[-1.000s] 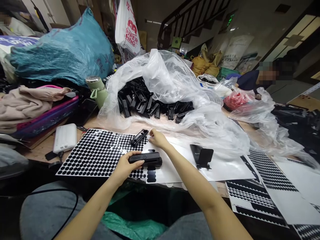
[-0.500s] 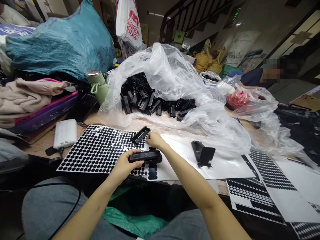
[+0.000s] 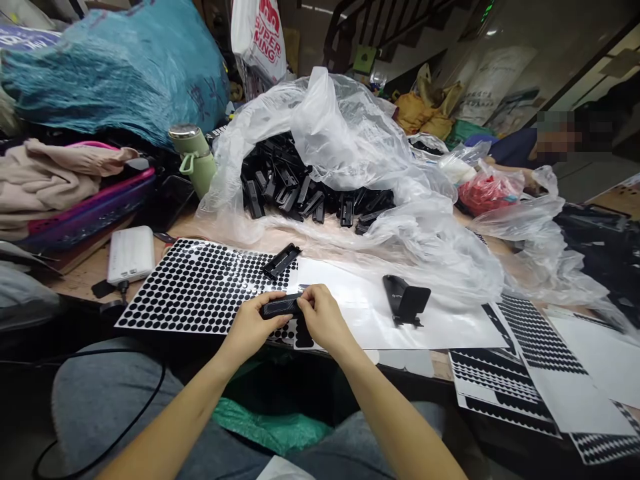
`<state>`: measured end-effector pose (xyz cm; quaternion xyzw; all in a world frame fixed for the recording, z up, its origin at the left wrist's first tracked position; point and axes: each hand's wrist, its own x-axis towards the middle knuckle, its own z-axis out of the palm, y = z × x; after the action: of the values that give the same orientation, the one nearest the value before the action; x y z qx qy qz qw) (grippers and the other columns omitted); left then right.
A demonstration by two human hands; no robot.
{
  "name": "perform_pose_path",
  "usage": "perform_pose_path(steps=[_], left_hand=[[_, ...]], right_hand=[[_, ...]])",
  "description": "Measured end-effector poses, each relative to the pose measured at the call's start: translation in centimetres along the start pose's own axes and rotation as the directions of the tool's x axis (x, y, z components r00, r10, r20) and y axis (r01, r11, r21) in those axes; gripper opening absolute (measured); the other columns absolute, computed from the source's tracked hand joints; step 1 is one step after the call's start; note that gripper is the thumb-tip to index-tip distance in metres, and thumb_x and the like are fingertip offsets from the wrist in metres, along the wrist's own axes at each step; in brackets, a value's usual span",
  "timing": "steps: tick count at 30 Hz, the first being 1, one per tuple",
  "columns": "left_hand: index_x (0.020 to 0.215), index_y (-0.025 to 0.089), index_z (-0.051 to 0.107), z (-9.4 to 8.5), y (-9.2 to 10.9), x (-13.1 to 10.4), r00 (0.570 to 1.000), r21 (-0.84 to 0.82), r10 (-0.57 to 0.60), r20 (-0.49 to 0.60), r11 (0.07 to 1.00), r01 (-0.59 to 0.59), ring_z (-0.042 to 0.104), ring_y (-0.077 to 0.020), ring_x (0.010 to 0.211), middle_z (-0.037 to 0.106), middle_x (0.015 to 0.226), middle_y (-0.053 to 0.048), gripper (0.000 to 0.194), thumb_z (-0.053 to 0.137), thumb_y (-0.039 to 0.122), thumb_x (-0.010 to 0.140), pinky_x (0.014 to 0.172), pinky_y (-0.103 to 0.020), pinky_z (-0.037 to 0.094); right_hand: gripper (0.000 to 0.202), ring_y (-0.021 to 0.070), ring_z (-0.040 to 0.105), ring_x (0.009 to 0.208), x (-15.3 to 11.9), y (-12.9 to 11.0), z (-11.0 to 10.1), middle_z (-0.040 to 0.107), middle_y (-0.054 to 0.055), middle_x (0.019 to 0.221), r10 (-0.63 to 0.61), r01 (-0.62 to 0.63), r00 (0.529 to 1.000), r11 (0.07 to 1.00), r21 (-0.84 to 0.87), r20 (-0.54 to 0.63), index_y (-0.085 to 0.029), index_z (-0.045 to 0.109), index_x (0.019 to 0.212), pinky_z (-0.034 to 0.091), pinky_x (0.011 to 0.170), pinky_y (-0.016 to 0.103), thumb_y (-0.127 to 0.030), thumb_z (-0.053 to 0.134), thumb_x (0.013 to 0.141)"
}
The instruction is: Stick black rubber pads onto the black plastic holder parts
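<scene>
Between my two hands is a long black plastic part (image 3: 280,306) with rounded ends, held level above the near edge of the table. My left hand (image 3: 253,321) grips its left end, thumb in front and fingers behind. The fingers of my right hand (image 3: 320,313) close on its right end and hide that end. Under the hands lies a white sheet of round black stickers (image 3: 185,287). A second black part (image 3: 281,261), hollow side up, rests on this sheet just beyond my hands. To the right, a black folding stand (image 3: 407,300) stands on white paper.
A clear plastic bag (image 3: 350,147) full of black parts (image 3: 287,183) spreads across the back. At left are a white power bank (image 3: 131,255), a green flask (image 3: 194,160) and a purple basket (image 3: 90,200). More sticker sheets (image 3: 500,380) overhang the front right edge. Another person sits far right.
My right hand has come back from beside the second black part and taken the right end of the held one. The held part has turned, and the view has shifted slightly.
</scene>
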<state>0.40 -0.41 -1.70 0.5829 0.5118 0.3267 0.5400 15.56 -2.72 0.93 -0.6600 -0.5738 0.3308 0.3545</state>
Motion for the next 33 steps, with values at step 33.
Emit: perform_pose_path(steps=[33], left_hand=[[0.102,0.015,0.062,0.7,-1.2,-1.8,0.99,-0.178,-0.135,0.043,0.974,0.141,0.063,-0.02,0.08,0.065,0.088,-0.004,0.047,0.073,0.025,0.058,0.075,-0.037,0.054]], right_hand=[[0.009,0.0235,0.061,0.076,6.2,3.3,0.8,0.065,0.014,0.079,0.192,-0.166,0.981,0.869,-0.466,0.007,-0.016,0.059,0.069,0.041,0.063,0.03,-0.021,0.055,0.075]])
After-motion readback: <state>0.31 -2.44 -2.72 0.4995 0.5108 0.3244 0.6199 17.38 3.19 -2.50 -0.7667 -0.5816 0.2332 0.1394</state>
